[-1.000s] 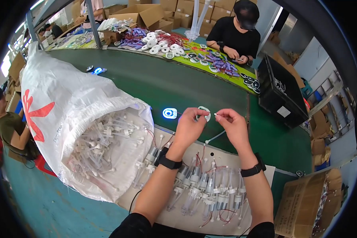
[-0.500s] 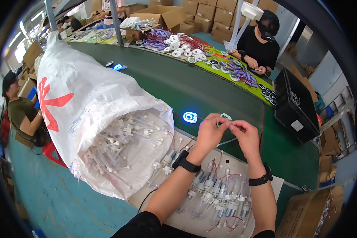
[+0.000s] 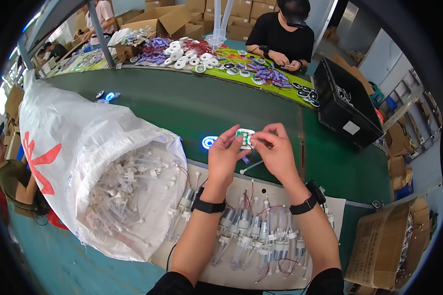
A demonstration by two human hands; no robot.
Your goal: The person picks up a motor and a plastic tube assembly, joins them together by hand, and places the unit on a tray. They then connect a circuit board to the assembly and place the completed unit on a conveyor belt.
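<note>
A white rounded disc with a green circuit board (image 3: pixel 244 137) is held up over the belt between my hands. My left hand (image 3: pixel 224 156) grips its left side with thumb and fingers. Bent toward its right edge, my right hand (image 3: pixel 275 150) is closed in a pinch; what lies between the fingertips is too small to make out. Below the disc, a small purple cylinder (image 3: pixel 245 160) shows beside my left fingers. A thin clear tube (image 3: pixel 253 167) with a white ball end lies near my right hand. Left of my left hand, a round module (image 3: pixel 209 142) glows blue on the belt.
Several clear pump assemblies (image 3: pixel 261 231) with red wires lie on a beige board below my forearms. A white woven sack (image 3: pixel 98 128), full of similar parts, opens at left. Across the green belt (image 3: pixel 182 93) sits a person (image 3: pixel 285 39) near a black bin (image 3: pixel 349 103). A cardboard box (image 3: pixel 384 246) stands at right.
My hands were pinched together; now they are apart, with the circuit-board disc lifted between them and its green side showing. The whole view has shifted, moving the scene left.
</note>
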